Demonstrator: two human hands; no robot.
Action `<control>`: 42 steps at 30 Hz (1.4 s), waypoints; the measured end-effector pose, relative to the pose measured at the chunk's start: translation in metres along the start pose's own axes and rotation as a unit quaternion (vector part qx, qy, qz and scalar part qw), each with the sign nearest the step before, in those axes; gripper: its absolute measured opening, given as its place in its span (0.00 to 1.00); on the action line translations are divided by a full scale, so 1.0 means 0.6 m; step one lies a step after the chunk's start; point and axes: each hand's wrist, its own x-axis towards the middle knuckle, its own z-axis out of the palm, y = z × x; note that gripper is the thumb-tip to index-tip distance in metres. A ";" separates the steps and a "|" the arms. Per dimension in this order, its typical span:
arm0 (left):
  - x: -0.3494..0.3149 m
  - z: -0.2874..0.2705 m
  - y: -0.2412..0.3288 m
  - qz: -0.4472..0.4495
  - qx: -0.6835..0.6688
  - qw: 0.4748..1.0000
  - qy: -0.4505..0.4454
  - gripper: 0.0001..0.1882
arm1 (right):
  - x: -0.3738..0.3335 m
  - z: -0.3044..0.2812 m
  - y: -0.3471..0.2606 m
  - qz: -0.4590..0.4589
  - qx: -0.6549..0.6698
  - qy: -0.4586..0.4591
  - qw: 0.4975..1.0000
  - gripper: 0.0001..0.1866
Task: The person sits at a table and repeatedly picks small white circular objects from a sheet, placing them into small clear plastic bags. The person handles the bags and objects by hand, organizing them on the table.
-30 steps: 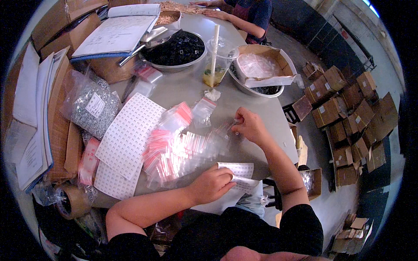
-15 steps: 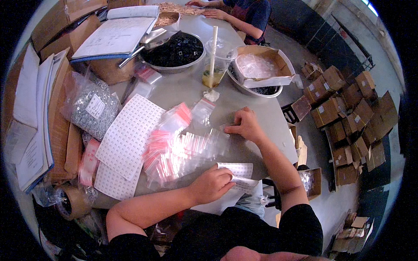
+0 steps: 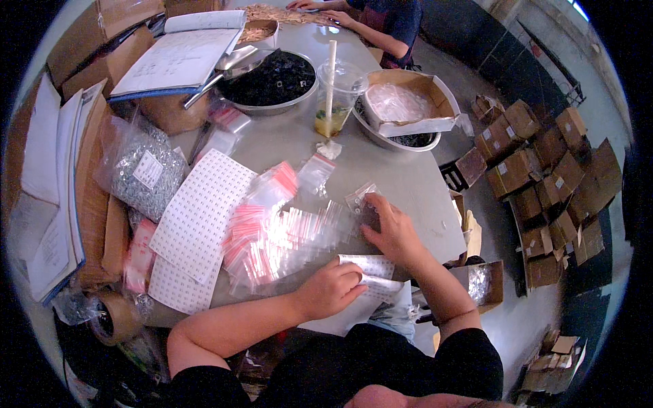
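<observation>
My left hand (image 3: 329, 291) is closed on a folded white label sheet (image 3: 371, 266) at the table's near edge. The sheet carries rows of small printed labels. Farther right, my right hand (image 3: 393, 232) has thumb and fingers apart, over a small clear zip bag (image 3: 358, 193) that seems to contain small dark parts. Its fingertips are at the bag's right side; whether they press on it I cannot tell. Left of that hand lies a fanned row of clear zip bags (image 3: 272, 238) with red strips. Two larger label sheets (image 3: 201, 211) lie beyond my left forearm.
A bag of metal hardware (image 3: 146, 170) and upright papers (image 3: 58, 183) stand left. Behind are a bowl of black parts (image 3: 269, 81), a plastic cup with a straw (image 3: 331, 102) and a cardboard tray (image 3: 415, 102). Another person (image 3: 388, 27) sits at the far end; boxes (image 3: 530, 197) stack right.
My right hand has come nearer and spread from a pinch. The small zip bag with dark parts now shows by its fingertips. My left hand stays on the label sheet.
</observation>
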 end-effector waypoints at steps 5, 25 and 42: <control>0.002 -0.002 -0.002 0.007 0.000 1.000 -0.008 0.10 | 0.009 0.019 0.017 -0.007 -0.141 0.037 0.989 0.18; 0.000 0.004 -0.008 0.025 0.016 1.000 -0.004 0.10 | 0.304 -0.164 0.149 0.029 -0.137 0.324 0.936 0.18; -0.002 0.007 -0.010 0.004 -0.007 1.000 0.001 0.09 | 0.099 -0.045 0.183 -0.009 0.012 0.000 1.000 0.12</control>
